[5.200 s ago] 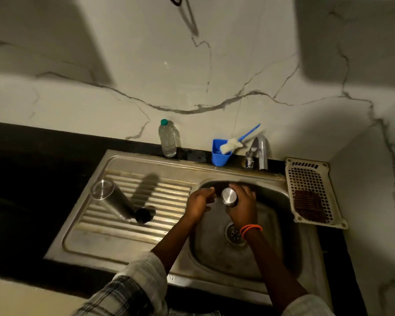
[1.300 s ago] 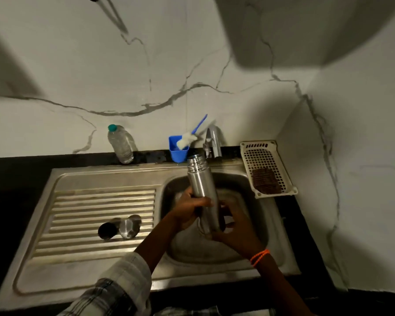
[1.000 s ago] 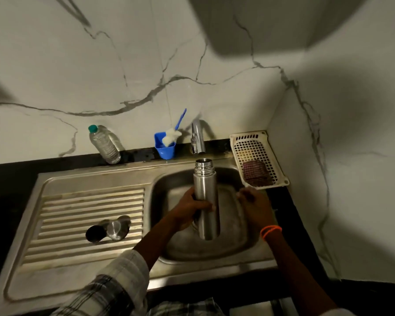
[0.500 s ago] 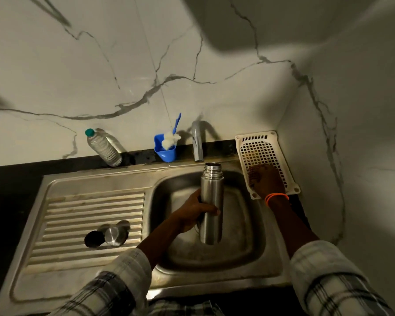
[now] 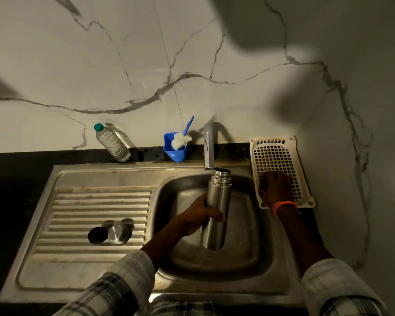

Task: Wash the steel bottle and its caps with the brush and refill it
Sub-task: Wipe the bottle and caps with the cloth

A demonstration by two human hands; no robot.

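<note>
A silver steel bottle (image 5: pixel 217 210) and matching silver cap (image 5: pixel 118 234) beside a black cap (image 5: pixel 97 234) gleam against a grey steel sink (image 5: pixel 100 176) set in a black counter (image 5: pixel 16 172). A blue-handled brush (image 5: pixel 183 137) with white bristles stands in a blue holder (image 5: pixel 175 152); the wall (image 5: pixel 123 65) is white marble veined grey. An orange band (image 5: pixel 283 205) and plaid sleeves (image 5: pixel 114 290) complete the scene, alongside a cream basket (image 5: pixel 271 140) and a green-capped clear bottle (image 5: pixel 112 143).

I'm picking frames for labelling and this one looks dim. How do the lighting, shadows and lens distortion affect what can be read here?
Head view: dim overall, with big soft shadows on the marble wall. The black counter is nearly featureless. The right hand is a dark shape on the white basket, its fingers unreadable. The steel bottle catches highlights. The wide lens leans the plastic bottle.
</note>
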